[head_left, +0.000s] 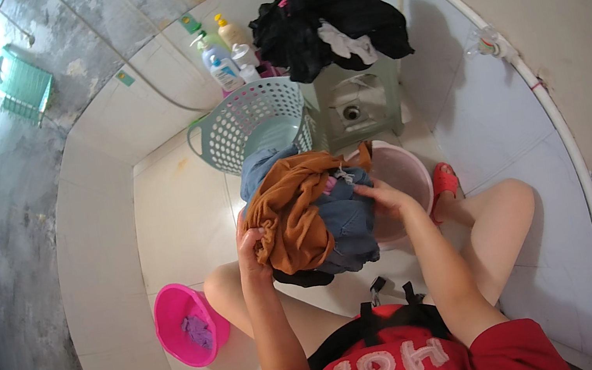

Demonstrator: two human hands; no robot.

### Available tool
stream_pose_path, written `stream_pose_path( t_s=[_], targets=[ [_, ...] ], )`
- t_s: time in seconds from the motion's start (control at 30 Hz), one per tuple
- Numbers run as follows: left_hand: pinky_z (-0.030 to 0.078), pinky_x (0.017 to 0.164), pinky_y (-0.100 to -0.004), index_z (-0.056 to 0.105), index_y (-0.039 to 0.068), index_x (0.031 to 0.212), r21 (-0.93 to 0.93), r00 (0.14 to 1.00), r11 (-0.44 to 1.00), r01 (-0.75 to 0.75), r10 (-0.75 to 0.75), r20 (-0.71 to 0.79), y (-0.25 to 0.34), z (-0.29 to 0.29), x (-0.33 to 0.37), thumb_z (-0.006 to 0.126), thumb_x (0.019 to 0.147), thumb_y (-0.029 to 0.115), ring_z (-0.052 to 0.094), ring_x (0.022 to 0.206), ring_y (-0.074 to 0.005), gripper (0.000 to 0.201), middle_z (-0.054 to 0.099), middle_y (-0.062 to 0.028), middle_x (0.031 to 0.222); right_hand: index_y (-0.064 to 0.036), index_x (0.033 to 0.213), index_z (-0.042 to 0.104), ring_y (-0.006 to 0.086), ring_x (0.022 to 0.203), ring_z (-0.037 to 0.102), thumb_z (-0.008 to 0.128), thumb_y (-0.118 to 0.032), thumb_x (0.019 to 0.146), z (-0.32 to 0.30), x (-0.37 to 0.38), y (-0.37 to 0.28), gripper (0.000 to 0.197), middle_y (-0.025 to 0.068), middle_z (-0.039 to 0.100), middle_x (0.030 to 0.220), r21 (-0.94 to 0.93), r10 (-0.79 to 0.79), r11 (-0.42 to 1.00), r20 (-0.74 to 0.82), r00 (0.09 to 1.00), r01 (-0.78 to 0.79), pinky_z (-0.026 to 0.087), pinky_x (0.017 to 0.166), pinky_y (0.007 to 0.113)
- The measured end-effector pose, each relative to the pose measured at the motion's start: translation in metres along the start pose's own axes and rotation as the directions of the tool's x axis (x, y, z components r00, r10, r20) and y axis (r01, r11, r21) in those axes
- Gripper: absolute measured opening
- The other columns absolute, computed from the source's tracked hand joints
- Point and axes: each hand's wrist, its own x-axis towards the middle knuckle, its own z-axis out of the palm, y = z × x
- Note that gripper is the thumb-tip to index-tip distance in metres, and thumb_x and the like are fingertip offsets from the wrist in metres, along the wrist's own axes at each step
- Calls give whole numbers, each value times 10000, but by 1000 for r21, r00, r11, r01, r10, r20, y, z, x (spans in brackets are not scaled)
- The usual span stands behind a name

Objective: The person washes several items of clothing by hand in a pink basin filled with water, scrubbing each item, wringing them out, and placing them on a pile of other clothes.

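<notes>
A bundle of clothes is held up between my two hands in front of me. On top lies a brown garment (291, 210), gathered and folded over a blue denim-like garment (350, 224). A bit of black cloth (304, 276) shows beneath them. My left hand (249, 249) is closed on the brown garment's bunched edge at the left side. The right hand (385, 198) grips the blue garment at the right, its thumb on top and the other fingers partly hidden. Close behind the bundle stands a grey-green perforated laundry basket (214, 145); part of the blue cloth overlaps its near rim.
A pale pink basin (414, 172) sits behind my right hand. Black clothes (328, 9) and a white cloth (348, 43) lie on a grey-green stool (392, 93). Pump bottles (222, 71) stand at the back. A bright pink bucket (167, 330) holds purple cloth (197, 332).
</notes>
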Motion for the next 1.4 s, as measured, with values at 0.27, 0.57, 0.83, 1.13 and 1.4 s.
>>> stream_pose_path(
  t_s=[0.27,0.57,0.83,1.13,1.4],
  targets=[
    [453,813,-310,517,62,1019,-31,918,999,23,-33,-395,-48,-89,16,507,701,82,535,895,-189,319,548,-63,961,29,1353,239,330,1216,408,826,-370,560,69,-3,49,1064,229,431,1288,-803,-130,596,-93,987,3,349,983,359],
    [428,846,-308,473,12,1216,125,781,992,-21,94,-617,-79,-119,16,564,726,116,522,973,-200,509,544,-115,1059,-87,1120,583,339,982,560,536,-21,706,85,-28,-9,422,173,601,1059,-896,-451,337,115,885,288,438,861,386],
    [227,1047,-337,414,-23,1291,376,876,916,-137,289,-386,-69,-70,26,506,847,196,343,1256,-231,504,417,-167,1317,-70,1153,571,246,995,583,463,2,731,120,-78,-130,442,161,613,1073,-663,-613,496,189,767,560,412,887,289],
    [417,903,-328,353,93,1340,213,955,943,257,-282,95,-141,7,52,534,876,292,449,1151,-168,537,445,-34,1290,-83,1271,478,266,1232,404,373,3,749,35,-87,-139,539,197,436,1311,-608,-725,578,-75,685,544,292,1011,293],
    [385,905,-414,564,50,1133,1000,999,-10,25,-35,-26,-249,-8,128,553,786,208,462,1084,-393,381,509,-214,1181,-219,1379,309,385,1326,188,520,-170,772,-102,17,29,644,225,188,1436,-820,-323,449,-518,792,-354,224,1042,496]
  ],
)
